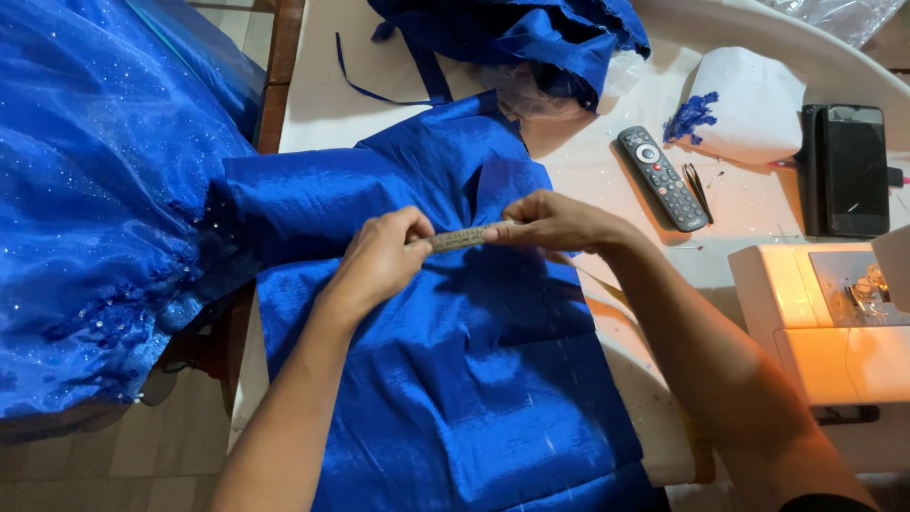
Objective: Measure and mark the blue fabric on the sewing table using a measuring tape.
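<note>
A piece of shiny blue fabric lies spread over the white table. My left hand and my right hand pinch the two ends of a short stretch of worn measuring tape, held taut across the fabric near its upper part. The tape's loose end runs off under my right forearm toward the table's right edge. Both hands rest on the cloth.
A glittery blue tulle gown hangs at the left. More blue cloth is piled at the back. A remote control, tweezers, a white pad with blue trim, a black phone and a sewing machine sit at the right.
</note>
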